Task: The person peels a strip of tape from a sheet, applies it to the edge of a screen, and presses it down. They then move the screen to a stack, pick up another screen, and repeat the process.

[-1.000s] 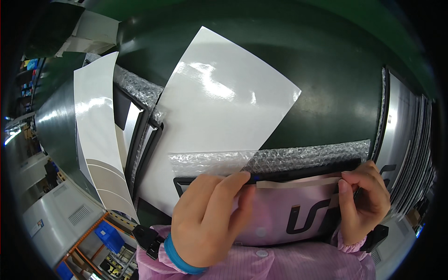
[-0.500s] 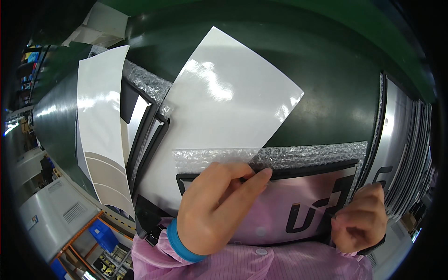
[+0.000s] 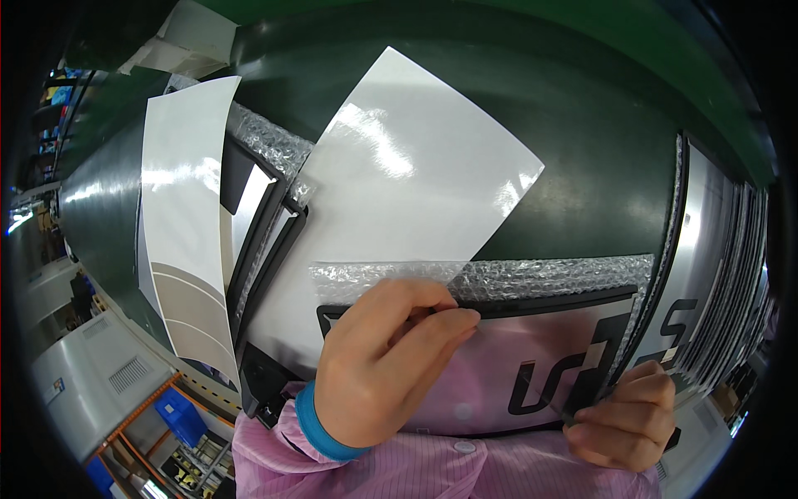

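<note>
A shiny framed plate (image 3: 490,358) with a black rim and dark cut-out or printed shapes lies close against my body. It mirrors my pink sleeve and top. Over its far rim, left of the middle, my left hand (image 3: 386,366) is closed in a pinch. Whatever is between the thumb and fingertips is too small to make out. My right hand (image 3: 625,420) is curled closed at the plate's near right corner, fingertips touching or just above it; what it grips is hidden. Bubble wrap (image 3: 549,276) shows beyond the plate's far edge and along its right side.
A glossy white sheet (image 3: 432,150) lies on the green table (image 3: 582,191). Left of it stand black-framed panels (image 3: 278,233), bubble wrap (image 3: 270,137) and a curved white-and-beige sheet (image 3: 187,200). Stacked plates (image 3: 719,241) line the right edge. A white box (image 3: 195,37) sits far left.
My right hand has moved down and to the left, toward the plate's near corner. My left hand stays over the far rim, its pinch shifted only slightly.
</note>
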A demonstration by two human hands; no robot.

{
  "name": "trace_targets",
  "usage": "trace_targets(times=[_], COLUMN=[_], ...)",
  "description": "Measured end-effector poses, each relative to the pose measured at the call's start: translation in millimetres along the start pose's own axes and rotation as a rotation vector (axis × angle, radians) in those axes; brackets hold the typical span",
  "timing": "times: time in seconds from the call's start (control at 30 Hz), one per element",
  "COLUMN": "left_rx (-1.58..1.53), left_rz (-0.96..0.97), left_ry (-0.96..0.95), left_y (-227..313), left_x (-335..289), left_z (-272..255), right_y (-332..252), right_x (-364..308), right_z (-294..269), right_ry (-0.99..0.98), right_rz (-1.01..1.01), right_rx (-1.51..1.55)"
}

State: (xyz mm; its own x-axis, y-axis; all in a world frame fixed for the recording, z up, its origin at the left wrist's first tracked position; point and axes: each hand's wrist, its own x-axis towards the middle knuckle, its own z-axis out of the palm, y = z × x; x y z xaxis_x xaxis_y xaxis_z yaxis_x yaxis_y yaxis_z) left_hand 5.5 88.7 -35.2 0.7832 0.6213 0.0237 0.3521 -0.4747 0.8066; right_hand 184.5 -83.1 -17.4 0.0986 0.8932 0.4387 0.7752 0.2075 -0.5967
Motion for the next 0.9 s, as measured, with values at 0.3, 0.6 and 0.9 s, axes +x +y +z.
trace_targets(times=[0.3,0.6,0.9], left_rx=[0.182,0.028,-0.242], left_rz=[0.151,0.183,0.022], left_ry=[-0.049,-0.072,-0.109], left_y=[-2.6,-1.7,-3.2], left_x=[1.5,2.1,1.5], left_z=[-0.7,-4.6,-14.4], right_y=[-2.6,-4.9,5.6], right_x=[2.8,-0.9,3.4], right_z=[1.8,4.2,-4.5], right_ry=[0.025,0.184,0.059], right_rz=[0.049,0.186,0.312], right_rx=[0.065,0.185,0.270])
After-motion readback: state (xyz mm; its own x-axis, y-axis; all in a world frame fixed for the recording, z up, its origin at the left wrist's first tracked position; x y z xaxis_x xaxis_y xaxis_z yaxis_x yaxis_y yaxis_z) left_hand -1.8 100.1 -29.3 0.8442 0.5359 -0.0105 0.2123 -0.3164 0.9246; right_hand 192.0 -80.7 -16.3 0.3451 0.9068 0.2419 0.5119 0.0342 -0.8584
